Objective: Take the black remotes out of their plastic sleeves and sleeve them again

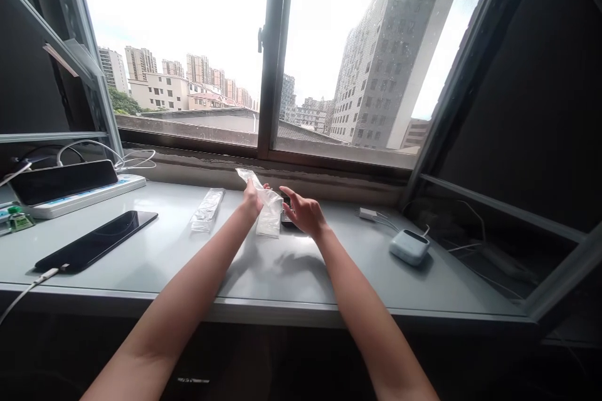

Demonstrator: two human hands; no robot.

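Observation:
My left hand [253, 196] is closed on a clear, crinkled plastic bag [269, 216] above the middle of the desk. Part of the bag sticks up past the fingers, and the rest hangs down to the right. My right hand [305, 210] is just right of the bag, its thumb and fingers apart with nothing seen between them. A dark object [286, 213], mostly hidden, shows behind the bag and my right hand. Left of my left hand, another folded clear plastic bag [207, 210] lies flat on the desk.
On the left are a black phone [98, 241] with a cable plugged in, a white power strip [94, 195] with another phone [66, 182] leaning on it, and a small green bottle [19, 218]. A light-blue device [409, 247] and a white charger [367, 213] lie right.

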